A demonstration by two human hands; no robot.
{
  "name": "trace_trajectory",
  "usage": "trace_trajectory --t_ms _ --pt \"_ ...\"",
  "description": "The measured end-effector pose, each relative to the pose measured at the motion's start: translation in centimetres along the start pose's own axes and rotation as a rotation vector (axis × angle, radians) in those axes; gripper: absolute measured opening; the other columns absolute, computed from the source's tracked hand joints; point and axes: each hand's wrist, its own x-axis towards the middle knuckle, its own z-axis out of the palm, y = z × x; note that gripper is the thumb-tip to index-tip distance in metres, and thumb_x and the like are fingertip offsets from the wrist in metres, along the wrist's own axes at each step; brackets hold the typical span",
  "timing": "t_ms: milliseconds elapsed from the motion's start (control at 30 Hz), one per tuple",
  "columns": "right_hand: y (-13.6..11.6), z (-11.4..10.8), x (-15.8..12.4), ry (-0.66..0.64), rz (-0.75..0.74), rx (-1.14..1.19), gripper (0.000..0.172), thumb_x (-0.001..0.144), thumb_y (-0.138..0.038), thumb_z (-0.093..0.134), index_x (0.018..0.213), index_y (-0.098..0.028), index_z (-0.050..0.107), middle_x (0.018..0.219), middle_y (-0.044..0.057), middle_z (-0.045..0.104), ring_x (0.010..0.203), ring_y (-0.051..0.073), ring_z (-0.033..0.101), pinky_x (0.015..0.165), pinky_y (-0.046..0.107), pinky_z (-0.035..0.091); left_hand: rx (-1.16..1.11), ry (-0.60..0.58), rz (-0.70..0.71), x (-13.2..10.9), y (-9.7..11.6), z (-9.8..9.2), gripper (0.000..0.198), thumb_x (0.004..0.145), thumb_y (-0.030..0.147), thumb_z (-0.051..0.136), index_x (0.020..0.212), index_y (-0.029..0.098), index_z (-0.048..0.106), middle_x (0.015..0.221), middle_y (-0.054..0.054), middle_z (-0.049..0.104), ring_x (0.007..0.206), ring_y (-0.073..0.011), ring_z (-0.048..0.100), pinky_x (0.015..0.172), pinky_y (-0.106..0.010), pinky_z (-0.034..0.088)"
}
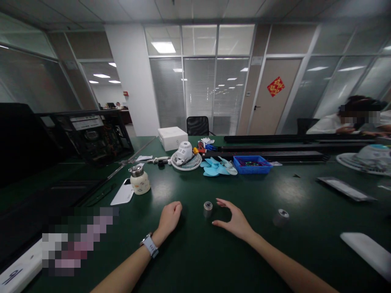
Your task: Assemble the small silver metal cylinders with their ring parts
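A small metal cylinder, with a round hub in its top, stands upright on the dark green table. My right hand is just to its right, thumb and fingers spread in a C shape, with a small gap to the metal. Left of the cylinder, my left hand rests as a closed fist; nothing sticks out of it. A watch with a pale strap is on my left wrist. Farther right stands a second metal cylinder of similar look, apart from both hands.
Ahead lie light blue fan blades, a blue tray with small parts, a white fan body and a white box. A cream bottle stands left by a white phone. Another person sits at far right.
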Motion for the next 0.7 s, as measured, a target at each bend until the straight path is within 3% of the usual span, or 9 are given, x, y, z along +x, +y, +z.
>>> trace_trajectory --t_ms 100,200,300,367,533,700 --pt "-0.3 -0.1 0.0 -0.025 -0.002 -0.046 0.079 0.065 -0.054 0.075 0.134 -0.029 0.046 0.133 0.007 0.054 0.122 0.027 0.051 0.103 0.046 0.039 -0.012 0.004 0.021 0.0 0.7 -0.3 0.031 0.083 0.026 0.034 0.058 0.019 0.051 0.059 0.001 0.053 0.062 -0.0161 0.051 0.061 -0.027 0.034" --pt "-0.4 -0.1 0.1 -0.025 -0.021 -0.074 0.078 0.065 -0.056 0.074 0.133 -0.028 0.049 0.132 0.006 0.055 0.122 0.027 0.050 0.103 0.044 0.040 -0.025 0.042 0.151 0.0 2.6 -0.5 0.029 0.087 0.030 0.040 0.088 0.020 0.067 0.088 -0.003 0.067 0.083 -0.0194 0.056 0.077 -0.031 0.039" --pt "-0.4 0.0 0.2 -0.002 -0.063 -0.076 0.075 0.064 -0.055 0.075 0.130 -0.027 0.052 0.127 0.007 0.058 0.118 0.027 0.053 0.102 0.044 0.040 0.005 -0.020 0.293 0.3 5.2 0.0 0.030 0.089 0.042 0.048 0.103 0.025 0.069 0.102 -0.003 0.068 0.095 -0.0211 0.056 0.086 -0.035 0.038" --pt "-0.4 0.1 0.3 0.010 -0.087 -0.072 0.074 0.063 -0.054 0.075 0.128 -0.026 0.054 0.124 0.008 0.060 0.115 0.028 0.055 0.100 0.045 0.041 0.040 -0.080 0.345 0.6 6.6 0.6 0.030 0.088 0.046 0.053 0.104 0.029 0.070 0.105 -0.003 0.067 0.098 -0.0216 0.055 0.089 -0.037 0.037" --pt "-0.4 0.2 0.3 0.008 -0.096 -0.082 0.072 0.064 -0.054 0.075 0.126 -0.025 0.056 0.121 0.008 0.061 0.114 0.028 0.055 0.099 0.045 0.042 0.075 -0.093 0.368 1.7 8.6 1.5 0.023 0.084 0.046 0.061 0.090 0.030 0.076 0.100 -0.004 0.067 0.098 -0.0227 0.055 0.087 -0.038 0.037" --pt "-0.5 0.2 0.4 0.006 -0.119 -0.079 0.065 0.068 -0.054 0.072 0.124 -0.027 0.058 0.124 0.007 0.061 0.116 0.028 0.054 0.100 0.045 0.041 -0.002 0.006 0.351 2.2 8.1 -0.2 0.023 0.084 0.045 0.061 0.090 0.029 0.076 0.098 -0.005 0.068 0.096 -0.0220 0.055 0.086 -0.037 0.040"
